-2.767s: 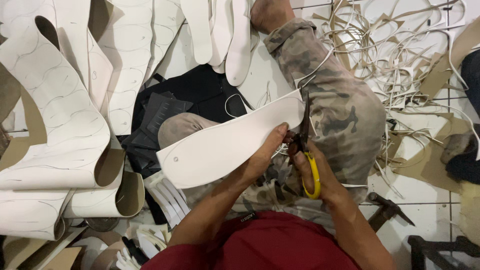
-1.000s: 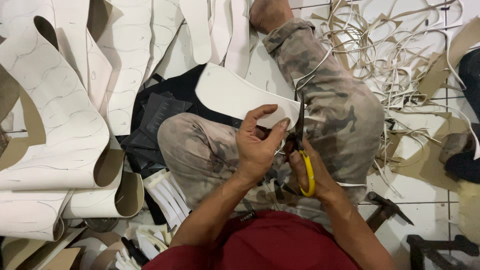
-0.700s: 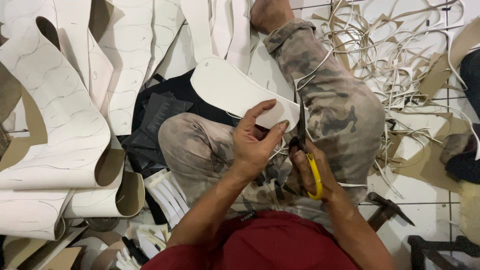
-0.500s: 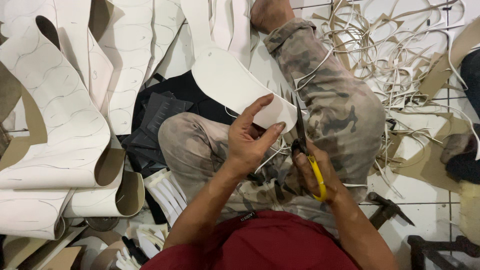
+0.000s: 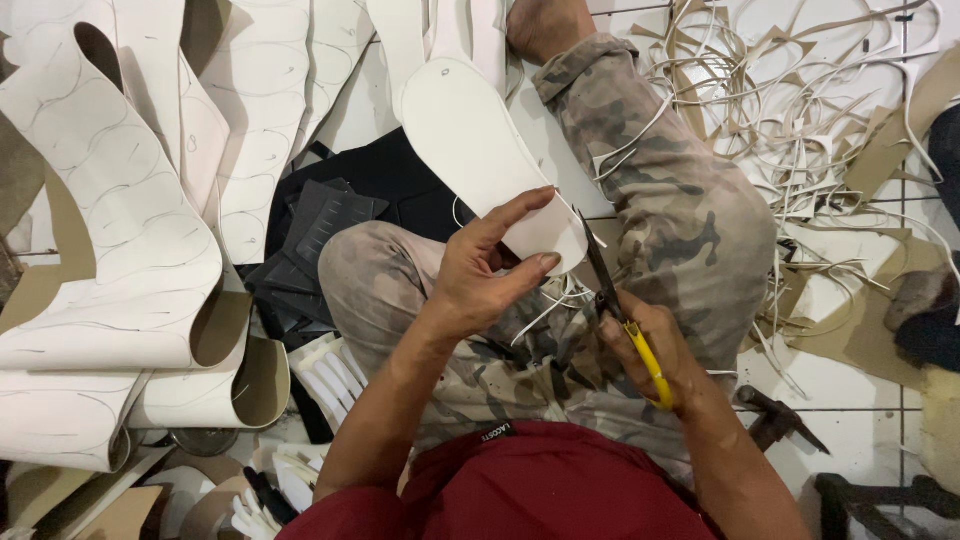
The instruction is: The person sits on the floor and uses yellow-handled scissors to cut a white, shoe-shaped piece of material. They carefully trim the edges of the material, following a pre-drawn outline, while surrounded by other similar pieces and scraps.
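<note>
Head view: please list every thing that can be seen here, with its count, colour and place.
sole-shaped piece: one, white, top centre, held at its near end
scissors: one pair, yellow handle, dark blades, centre right, blades at the piece's near edge
marked sheets: several, white with drawn sole outlines, curled, left side
thin offcut strips: many, white and tan, tangled, top right
dark pieces: a few, black, ribbed, centre left on the floor
stacked cut pieces: several, white, beside the left knee
hammer-like tool: one, dark, lower right
trousers: camouflage, centre
shirt: dark red, bottom
left hand: pinches the white piece
right hand: works the scissors
</note>
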